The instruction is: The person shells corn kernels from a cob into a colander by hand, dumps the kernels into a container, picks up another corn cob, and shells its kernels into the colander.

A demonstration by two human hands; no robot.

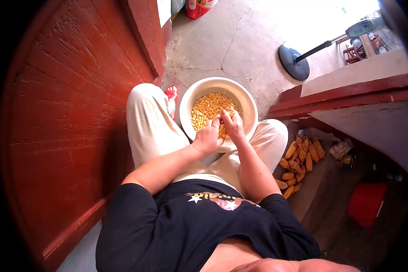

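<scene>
"White is the basket [213, 83], and it looks like plastic to me. Where do you find it?"

"It is between the two bent legs of the person, who wears pale trousers [148, 127]. Inside it lie many yellow maize kernels [207, 108], which cover the bottom."

"And the hands, what is their state?"

"The left hand [208, 138] and the right hand [233, 124] are both above the kernels, near the side of the basket closest to the body. Their fingers are bent, and the two hands meet. Some yellow shows beside the right fingertips, but I cannot tell if it is a cob in the grip or only the kernels below."

"Are there whole cobs somewhere?"

"Yes, a heap of maize cobs [301, 156] lies to the right, just beyond the right knee."

"What else is around?"

"At the left rises a red-brown wooden door [72, 118]. Ahead, a standing fan has its round dark base [294, 62] on the cracked grey floor [204, 45]. A red shoe [171, 93] is visible next to the basket, on its left."
</scene>
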